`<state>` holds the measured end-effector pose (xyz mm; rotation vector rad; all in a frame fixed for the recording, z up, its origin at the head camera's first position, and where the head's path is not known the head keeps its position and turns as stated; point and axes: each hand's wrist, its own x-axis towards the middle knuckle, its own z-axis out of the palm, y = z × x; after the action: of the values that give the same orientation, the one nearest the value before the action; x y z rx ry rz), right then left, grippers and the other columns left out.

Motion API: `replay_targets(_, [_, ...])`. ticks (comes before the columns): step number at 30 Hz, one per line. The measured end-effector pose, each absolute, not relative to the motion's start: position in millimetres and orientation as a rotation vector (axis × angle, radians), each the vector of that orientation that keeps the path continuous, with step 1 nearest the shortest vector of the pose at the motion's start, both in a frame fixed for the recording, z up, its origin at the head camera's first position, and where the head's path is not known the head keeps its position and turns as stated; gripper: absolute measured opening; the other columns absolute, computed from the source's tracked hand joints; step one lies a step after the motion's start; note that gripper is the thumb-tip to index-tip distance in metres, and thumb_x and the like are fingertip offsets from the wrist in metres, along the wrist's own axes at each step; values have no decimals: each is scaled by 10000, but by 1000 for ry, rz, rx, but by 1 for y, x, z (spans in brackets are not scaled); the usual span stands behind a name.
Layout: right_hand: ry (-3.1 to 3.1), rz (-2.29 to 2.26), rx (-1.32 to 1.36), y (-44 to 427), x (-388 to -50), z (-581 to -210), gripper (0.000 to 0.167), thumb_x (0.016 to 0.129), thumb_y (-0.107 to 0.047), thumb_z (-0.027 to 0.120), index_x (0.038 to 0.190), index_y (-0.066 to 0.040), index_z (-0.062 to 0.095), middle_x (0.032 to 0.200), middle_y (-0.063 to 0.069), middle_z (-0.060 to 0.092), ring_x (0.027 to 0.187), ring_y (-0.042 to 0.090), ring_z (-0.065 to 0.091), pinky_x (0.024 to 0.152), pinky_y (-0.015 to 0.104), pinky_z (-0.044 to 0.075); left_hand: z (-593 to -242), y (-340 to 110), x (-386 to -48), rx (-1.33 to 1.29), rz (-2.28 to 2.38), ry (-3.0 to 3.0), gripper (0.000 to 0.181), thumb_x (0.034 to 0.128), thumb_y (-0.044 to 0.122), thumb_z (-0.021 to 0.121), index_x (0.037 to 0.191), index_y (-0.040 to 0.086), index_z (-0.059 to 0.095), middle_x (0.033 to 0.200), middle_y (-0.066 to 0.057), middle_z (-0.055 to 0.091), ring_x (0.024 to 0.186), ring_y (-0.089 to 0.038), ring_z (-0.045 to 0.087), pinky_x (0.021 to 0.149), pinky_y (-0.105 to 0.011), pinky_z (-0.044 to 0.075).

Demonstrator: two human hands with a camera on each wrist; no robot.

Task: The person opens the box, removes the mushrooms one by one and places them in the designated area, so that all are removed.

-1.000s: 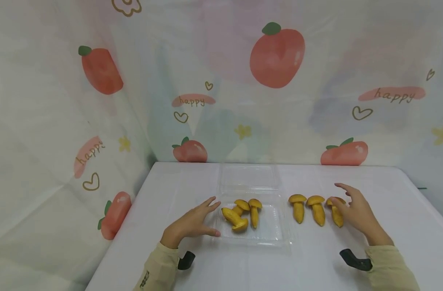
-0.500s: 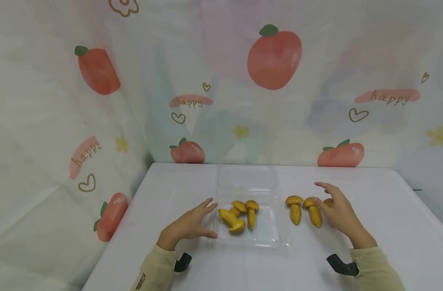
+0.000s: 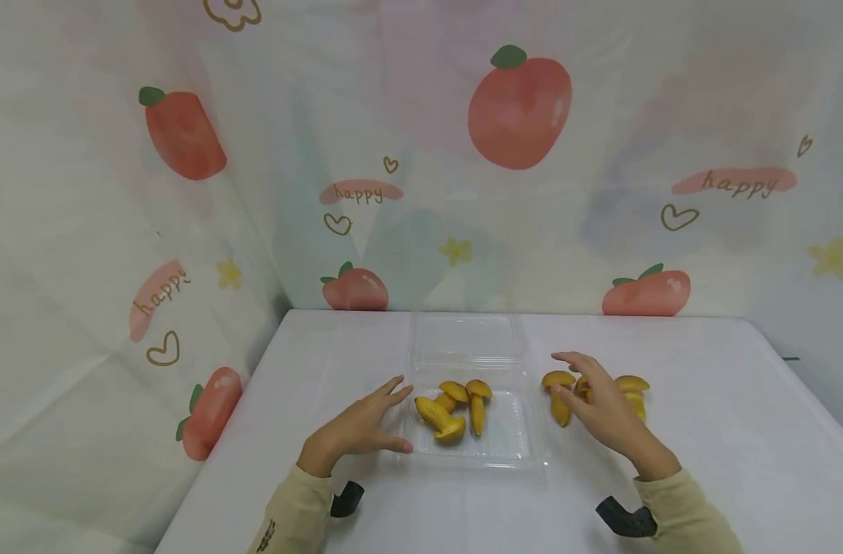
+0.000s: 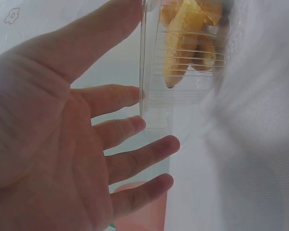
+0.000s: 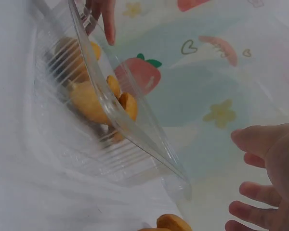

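Since the earlier frame, the right hand [image 3: 604, 412] has swung left along the row of mushrooms, from the rightmost one to over the leftmost; the left hand [image 3: 355, 431] keeps its place by the clear container [image 3: 507, 431].

The right hand's fingers are parted and hold nothing. Its thumb overlaps the left mushroom [image 3: 558, 381], and the hand covers most of the middle mushroom [image 3: 583, 385] and part of the right mushroom [image 3: 632, 383]. All three lie on the counter [image 3: 407, 515] to the right of the container, caps at the far end; whether the hand touches any, I cannot tell.

The left hand's fingers are spread and grip nothing, just beside the container's left side; contact with its wall is unclear. Inside the container, toward the left, lie three yellow mushrooms [image 3: 449, 423], two with caps on the far side and one with its cap toward the near side. The container's lid [image 3: 468, 338] is folded back at the far side. A printed cloth [image 3: 421, 115] hangs behind the counter.
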<state>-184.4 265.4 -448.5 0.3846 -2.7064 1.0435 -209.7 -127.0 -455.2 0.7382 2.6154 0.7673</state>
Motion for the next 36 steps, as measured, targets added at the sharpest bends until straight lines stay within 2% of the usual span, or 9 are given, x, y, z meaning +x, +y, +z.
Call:
replay_targets(3, [-2712,1061,417,257,-183,-449,477,976,-163,678,1408,-43,515,1437,223,509,1225,423,541,923,556,535,-455,-127,-210,737,768,2616,956,813,407,843,1583,122,353,1688,-159,217,1518,-405,315,1171,-677,291])
replay_targets(7, [-2720,1119,444,248,-180,-451,473,988,-183,659,1413,-42,505,1443,229,493,1238,441,540,984,633,499,-454,-127,-209,731,762,2613,958,814,410,841,1585,127,348,1690,-153,214,1520,-401,313,1175,-673,290])
replay_targets(10, [-2711,1137,461,241,-180,-451,473,985,-176,664,1413,-49,507,1433,235,501,1215,437,558,987,641,496,-453,-128,-210,729,753,2618,958,816,411,840,1586,129,346,1690,-148,213,1517,-400,318,1175,-671,292])
replay_targets(14, [-2708,1119,485,230,-179,-451,480,969,-167,683,1411,-75,519,1432,224,522,1198,418,579,961,603,530,-451,-128,-211,725,752,2625,958,815,413,839,1586,130,347,1692,-136,214,1517,-395,322,1179,-666,290])
replay_targets(19, [-2733,1134,532,216,-175,-453,485,965,-171,690,1415,-88,528,1446,172,537,1204,362,589,928,491,557,-453,-128,-210,715,769,2597,960,822,419,833,1592,136,334,1699,-127,199,1531,-383,298,1188,-676,261])
replay_targets(22, [-2754,1166,583,207,-174,-457,483,975,-193,680,1419,-86,524,1451,161,528,1210,360,587,931,480,556,-454,-128,-209,728,766,2597,963,821,417,834,1591,127,334,1698,-136,198,1528,-391,301,1182,-680,267])
replay_targets(27, [-2786,1224,700,192,-177,-463,520,973,-173,677,1444,-51,495,1460,200,491,1211,402,581,959,538,532,-453,-127,-211,729,774,2604,958,821,411,836,1591,137,337,1699,-125,198,1525,-393,306,1183,-675,273])
replay_targets(32, [-2861,1304,711,179,-180,-467,561,989,-198,660,1490,-61,446,1522,288,379,1245,455,552,1008,603,488,-454,-127,-210,711,781,2593,950,827,420,829,1594,155,334,1704,-108,188,1527,-391,302,1189,-663,275])
replay_targets(36, [-2923,1331,633,171,-182,-468,594,981,-251,674,1496,-80,433,1542,341,314,1214,449,561,957,625,493,-453,-128,-210,713,771,2600,952,827,423,829,1593,148,335,1703,-117,190,1523,-398,308,1184,-664,285])
